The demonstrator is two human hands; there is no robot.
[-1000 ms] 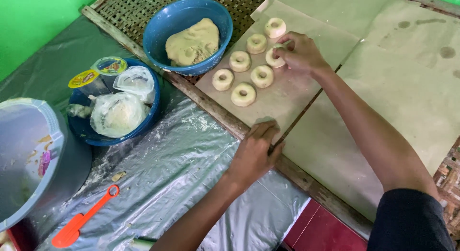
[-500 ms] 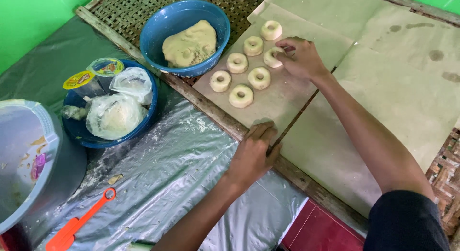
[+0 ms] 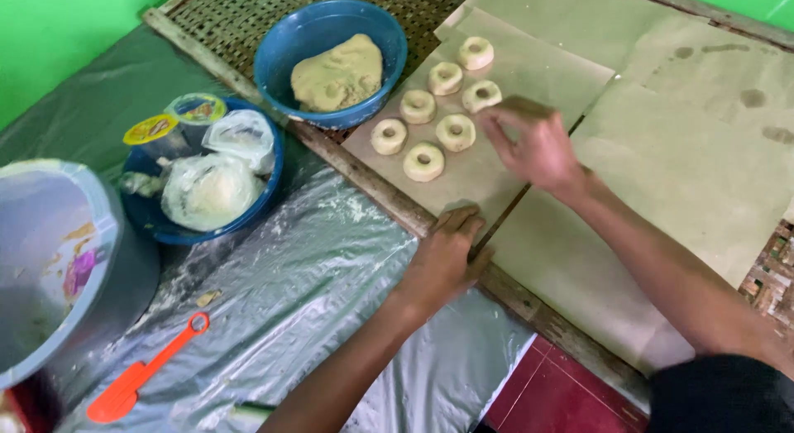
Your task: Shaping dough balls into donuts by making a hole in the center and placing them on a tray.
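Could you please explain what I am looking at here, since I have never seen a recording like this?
This is one view from a camera worn on a person's head, looking down at their own bare hands; there is no machine. The left hand presses flat on the near edge of a brown paper sheet. The right hand reaches over that sheet, its fingertips beside the ring-shaped dough pieces laid out in rows. Neither hand grips anything. Behind them a blue bowl holds a lump of dough. To the left, on plastic sheeting, lie another blue bowl with bags and an orange spatula.
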